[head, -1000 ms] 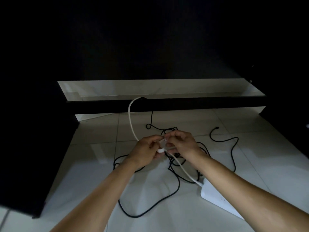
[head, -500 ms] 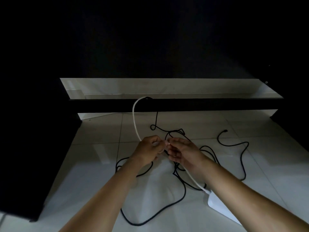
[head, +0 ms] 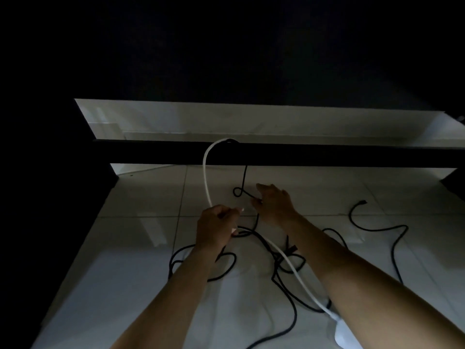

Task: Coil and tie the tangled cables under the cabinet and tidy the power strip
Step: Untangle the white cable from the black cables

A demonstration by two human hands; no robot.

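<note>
Where the fingers of the left hand (head: 216, 229) are curled, the white cable (head: 206, 177) is gripped above the tiled floor (head: 141, 248). The right hand (head: 273, 202) is held just beside, fingers loosely spread over a black cable (head: 242, 182); contact cannot be told. Tangled black cables (head: 281, 280) are spread beneath, the power strip (head: 346, 335) lying at the lower right under the right forearm.

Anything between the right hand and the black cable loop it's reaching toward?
Nothing visible. The right hand, fingers extended, is already at the black cable beside its small loop; only bare floor tile around. Contact unclear in dim light. The left hand grips the white cable.
</note>
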